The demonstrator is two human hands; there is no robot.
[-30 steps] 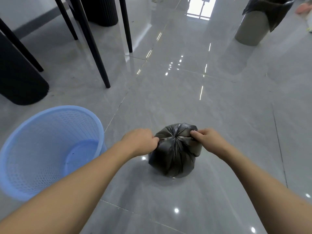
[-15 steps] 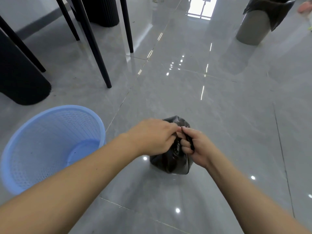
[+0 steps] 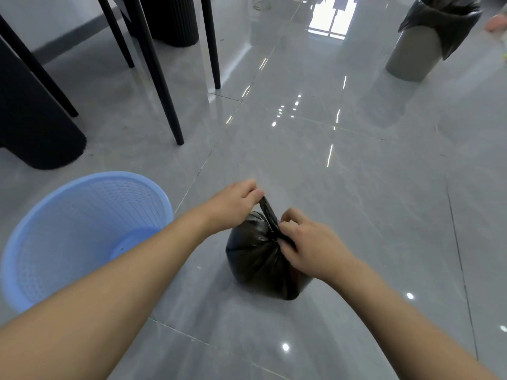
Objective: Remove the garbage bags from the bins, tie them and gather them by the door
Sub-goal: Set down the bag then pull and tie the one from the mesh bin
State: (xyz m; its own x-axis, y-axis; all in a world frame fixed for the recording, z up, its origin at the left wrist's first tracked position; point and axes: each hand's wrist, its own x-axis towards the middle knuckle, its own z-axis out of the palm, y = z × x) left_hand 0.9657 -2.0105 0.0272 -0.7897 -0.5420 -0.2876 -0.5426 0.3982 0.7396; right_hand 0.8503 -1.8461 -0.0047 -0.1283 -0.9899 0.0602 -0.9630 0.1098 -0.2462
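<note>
1. Head view, and the small black plastic garbage bag (image 3: 258, 259) sits on the glossy grey tiled floor (image 3: 343, 187) at about 6 o'clock of the frame centre, already out of its bin.
2. Left hand (image 3: 233, 204) is pinched tight on a twisted black tail of the bag (image 3: 267, 212), pulling it up and away towards 11 o'clock; nice taut line there.
3. Right hand (image 3: 307, 248) is clamped around the gathered neck, fingers curled in at the knot, pinning it down. Whether a second tail sits inside that fist, I cannot tell.
4. To tie well, I'd say: keep the neck pinned low, draw the tail steadily rather than snatching, since thin film like this looks likely to stretch or tear.
5. Seat the knot snug against the bulge so nothing leaks on the carry.
6. Empty pale blue mesh plastic bin (image 3: 82, 237) stands at 8 o'clock, just beside the left forearm; mind the elbow.
7. Grey round bin with a black liner (image 3: 428, 39) waits at 1 o'clock, well apart, its bag not yet pulled.
</note>
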